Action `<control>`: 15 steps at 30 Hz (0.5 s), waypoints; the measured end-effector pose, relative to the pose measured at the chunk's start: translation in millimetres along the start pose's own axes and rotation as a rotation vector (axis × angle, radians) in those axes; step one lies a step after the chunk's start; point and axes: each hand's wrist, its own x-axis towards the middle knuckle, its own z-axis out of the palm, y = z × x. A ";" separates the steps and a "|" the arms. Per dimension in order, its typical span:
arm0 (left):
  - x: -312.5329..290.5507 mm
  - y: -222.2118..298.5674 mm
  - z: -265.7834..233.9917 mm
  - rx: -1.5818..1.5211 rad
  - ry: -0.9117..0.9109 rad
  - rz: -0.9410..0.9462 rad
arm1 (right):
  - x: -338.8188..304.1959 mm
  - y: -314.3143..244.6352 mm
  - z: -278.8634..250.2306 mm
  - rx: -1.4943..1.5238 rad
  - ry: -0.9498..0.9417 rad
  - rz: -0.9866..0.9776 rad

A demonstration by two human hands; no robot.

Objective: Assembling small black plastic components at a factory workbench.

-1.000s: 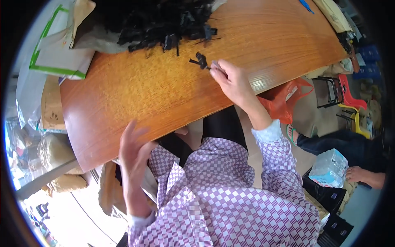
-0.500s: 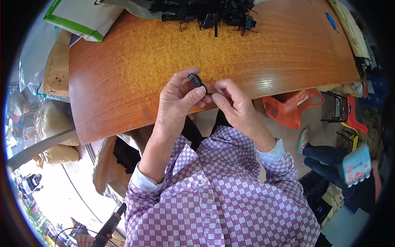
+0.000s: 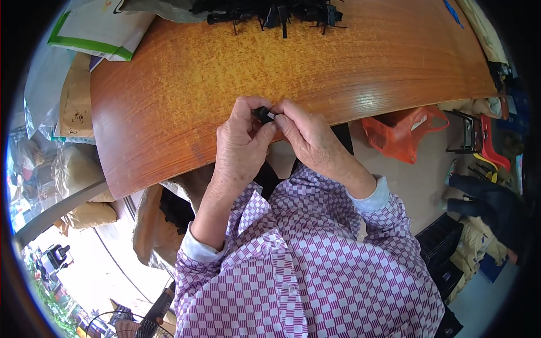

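Observation:
A small black plastic-looking part (image 3: 262, 114) sits between my two hands, just above the near edge of the wooden table (image 3: 169, 112). My left hand (image 3: 236, 141) is closed round it, thumb and fingers pinching it. The fingertips of my right hand (image 3: 310, 132) press together at its right end, where a small light patch shows. Whether the right fingers hold a separate piece there is hidden. At the far side of the table lies a pile of black parts (image 3: 276, 17) with thin pieces sticking out.
An open sack (image 3: 147, 225) with black stuff inside stands below the table's left edge. An orange-red plastic bag (image 3: 394, 135) hangs or rests by the right edge. Black crates (image 3: 439, 239) are at lower right, near another person's legs (image 3: 484, 194). A green-edged white bag (image 3: 101, 28) lies far left.
My right fingers have come up against the black part, and my left fingers now cover more of it. The view has shifted slightly. The other person has moved toward the right rim.

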 end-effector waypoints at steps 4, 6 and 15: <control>-0.4 9.0 2.4 -0.006 -0.035 -0.116 | -3.1 8.3 0.1 0.087 0.020 -0.019; 0.6 9.7 5.7 0.063 -0.040 -0.093 | -4.8 12.4 -0.8 0.089 0.032 -0.018; 3.0 11.5 15.6 0.557 0.071 0.283 | -4.1 12.9 0.5 0.076 0.133 -0.048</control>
